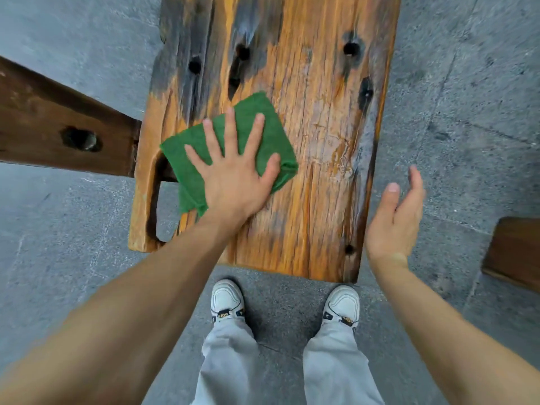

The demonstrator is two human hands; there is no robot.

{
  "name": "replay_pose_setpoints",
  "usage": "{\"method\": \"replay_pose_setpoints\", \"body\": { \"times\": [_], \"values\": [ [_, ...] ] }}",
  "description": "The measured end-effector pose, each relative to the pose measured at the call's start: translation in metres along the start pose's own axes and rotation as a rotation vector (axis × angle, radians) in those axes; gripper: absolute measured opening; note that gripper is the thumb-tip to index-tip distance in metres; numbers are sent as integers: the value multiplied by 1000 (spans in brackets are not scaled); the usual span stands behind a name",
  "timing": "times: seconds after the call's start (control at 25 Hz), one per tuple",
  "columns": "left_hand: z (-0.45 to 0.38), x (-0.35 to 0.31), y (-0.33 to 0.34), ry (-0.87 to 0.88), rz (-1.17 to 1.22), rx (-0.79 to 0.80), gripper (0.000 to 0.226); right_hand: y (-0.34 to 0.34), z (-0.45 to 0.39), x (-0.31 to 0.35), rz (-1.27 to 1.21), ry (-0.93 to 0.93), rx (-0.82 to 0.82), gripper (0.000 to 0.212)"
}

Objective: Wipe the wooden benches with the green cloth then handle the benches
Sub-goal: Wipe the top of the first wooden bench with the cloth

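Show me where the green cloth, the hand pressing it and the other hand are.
green cloth (274, 135): head view, bare upper right part.
left hand (233, 182): head view, back of the hand.
right hand (391, 226): head view, palm.

The table (315, 135) is a weathered orange-brown plank with grey patches, long cracks and several dark holes, running away from the near edge. A folded green cloth (263, 135) lies flat on it, left of the table's middle and partly over a notch in its left edge. The left hand (233, 176) presses on the cloth, fingers (230, 124) spread. The table stands on a grey stone floor (467, 112); a darker bench (58, 124) meets the table's left side.
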State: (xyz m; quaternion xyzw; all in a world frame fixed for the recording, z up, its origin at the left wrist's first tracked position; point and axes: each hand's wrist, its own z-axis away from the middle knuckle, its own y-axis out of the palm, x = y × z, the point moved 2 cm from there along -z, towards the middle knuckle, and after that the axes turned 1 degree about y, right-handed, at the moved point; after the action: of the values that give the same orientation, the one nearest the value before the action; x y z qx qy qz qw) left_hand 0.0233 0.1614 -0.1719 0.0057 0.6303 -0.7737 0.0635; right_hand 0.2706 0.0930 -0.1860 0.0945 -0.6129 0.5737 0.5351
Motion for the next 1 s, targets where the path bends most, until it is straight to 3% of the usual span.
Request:
{"method": "replay_pose_setpoints", "body": {
  "times": [0.12, 0.24, 0.32, 0.4, 0.48, 0.52, 0.6, 0.68, 0.76, 0.84, 0.92, 1.0],
  "values": [
    [20, -95, 9, 388, -30, 36, 70, -12, -18, -11, -62, 85, -72, 58],
    [106, -72, 24, 713, -64, 75, 69, -20, -23, -7, -16, 72, -33, 57],
    [123, 0, 17, 601, -102, 71, 68, -17, -18, 0, 30, 44, 34, 56],
    [82, 44, 8, 226, -30, 66, 68, -12, -13, 2, 84, -12, 95, 60],
    [18, 27, -5, -76, 27, 27, 69, -3, -1, 6, 162, -140, 145, 64],
    [-12, -1, -5, -95, 17, -3, 69, -1, 6, 7, 221, -227, 148, 66],
    [-47, -74, -4, 103, -32, 25, 68, 1, 25, 8, 365, -452, 136, 69],
    [-36, -118, 0, 490, -107, 73, 66, 2, 53, 2, 438, -742, 184, 66],
    [-2, -95, 5, 865, -183, 82, 63, -2, 84, -9, 466, -967, 318, 64],
    [34, -21, 5, 1037, -216, 93, 64, -8, 109, -17, 507, -1108, 475, 66],
    [24, 45, -3, 957, -233, 93, 64, -12, 122, -17, 572, -1152, 544, 66],
    [-33, 52, -13, 569, -166, 57, 64, -11, 117, -12, 613, -1114, 539, 60]
  ]
}}
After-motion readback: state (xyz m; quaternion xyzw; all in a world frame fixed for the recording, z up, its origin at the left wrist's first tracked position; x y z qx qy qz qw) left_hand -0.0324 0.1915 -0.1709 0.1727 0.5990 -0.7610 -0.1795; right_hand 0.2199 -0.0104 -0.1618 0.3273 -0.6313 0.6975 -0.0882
